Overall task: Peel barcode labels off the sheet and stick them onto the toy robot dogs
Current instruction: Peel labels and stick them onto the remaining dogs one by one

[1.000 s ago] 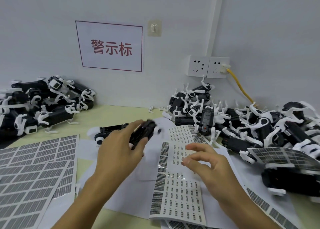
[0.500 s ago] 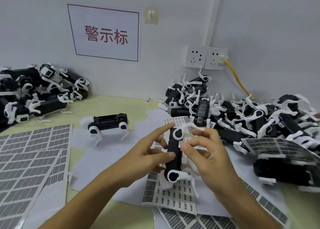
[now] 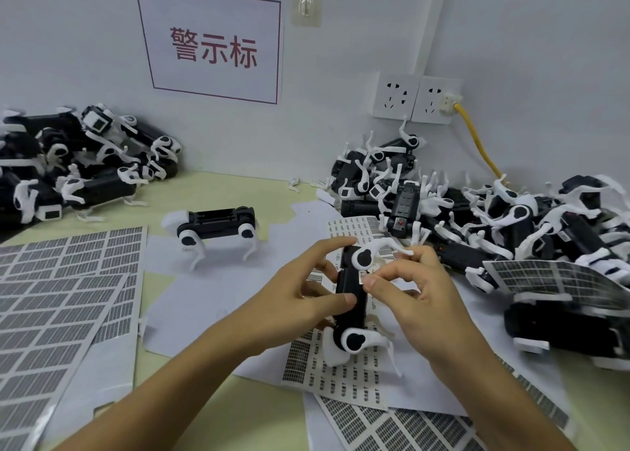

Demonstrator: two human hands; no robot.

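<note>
A black toy robot dog (image 3: 349,288) with white legs is held on end above the label sheet (image 3: 335,369). My left hand (image 3: 296,300) grips its body from the left, thumb across the black shell. My right hand (image 3: 416,290) pinches a small white barcode label (image 3: 365,276) against the dog's right edge with thumb and forefinger. The sheet under the dog carries rows of small barcode labels. Another toy dog (image 3: 214,227) stands upright on white paper to the left.
A heap of toy dogs (image 3: 511,219) fills the right side and another heap (image 3: 68,164) the far left. Sheets of larger grey labels (image 3: 58,300) lie at left, more sheets (image 3: 392,423) at the front. Wall sockets (image 3: 416,99) with a yellow cable are behind.
My left hand brought a dog from the left to the centre over the sheet. My right hand left the sheet with a label and now pinches it at the dog's side.
</note>
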